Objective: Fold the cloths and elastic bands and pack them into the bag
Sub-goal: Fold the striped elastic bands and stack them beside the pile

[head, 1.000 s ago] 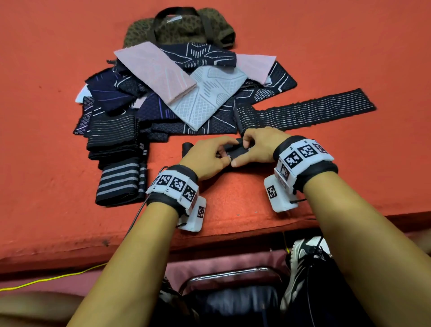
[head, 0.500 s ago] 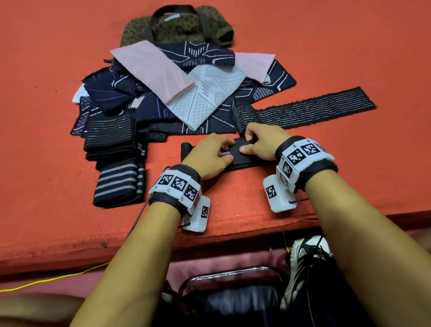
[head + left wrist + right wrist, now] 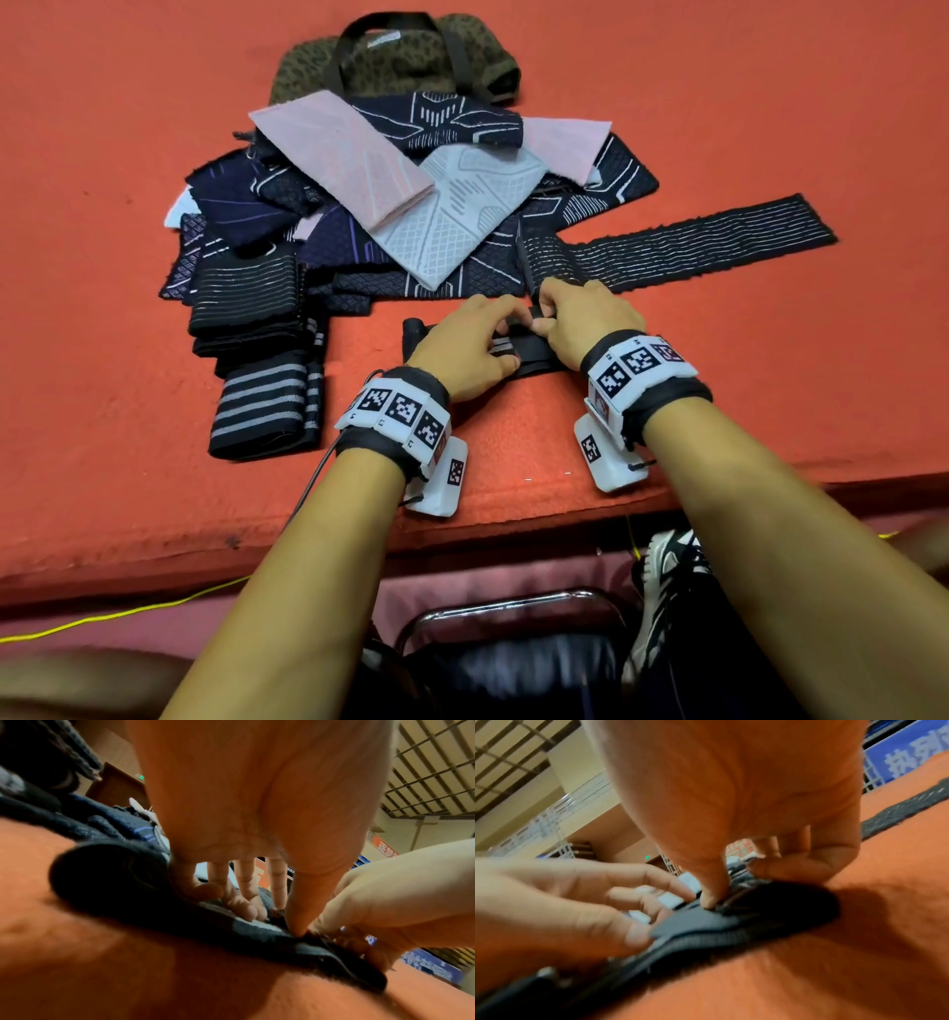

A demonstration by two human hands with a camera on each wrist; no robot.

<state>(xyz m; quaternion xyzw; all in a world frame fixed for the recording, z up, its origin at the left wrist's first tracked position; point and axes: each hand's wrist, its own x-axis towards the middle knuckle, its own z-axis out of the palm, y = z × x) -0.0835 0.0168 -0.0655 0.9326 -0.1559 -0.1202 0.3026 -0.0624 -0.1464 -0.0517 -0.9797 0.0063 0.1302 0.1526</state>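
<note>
Change: both hands have crept a little farther from the worktop's front edge since 1 second ago, and the dark band under them has shifted with them; the heap and bag lie as before.
Left hand (image 3: 470, 345): fingers curled down onto the black elastic band (image 3: 524, 354), thumb tip pressing its top layer beside the right thumb in the left wrist view.
Right hand (image 3: 577, 321): thumb and bent fingers pinch the raised far edge of the same band, as the right wrist view shows.
Black elastic band: flat ribbed webbing with pale stripes, doubled over, its left end rolled into a soft loop; it lies on the worktop (image 3: 770, 360) just in front of the heap.
Heap of cloths (image 3: 452, 216): knit pieces, navy with white line patterns, 2 pink, 1 pale grey with a diamond weave, overlapping loosely.
Long band (image 3: 693, 236): black, fine wavy white lines, stretched flat from the heap's right side.
Folded bands (image 3: 257, 360): a stack of striped black rectangles at the heap's left front.
Bag (image 3: 395, 56): olive, mottled fabric, dark strap handles, touching the heap's far side.
Worktop: orange felt-like cover, slightly fuzzy.
</note>
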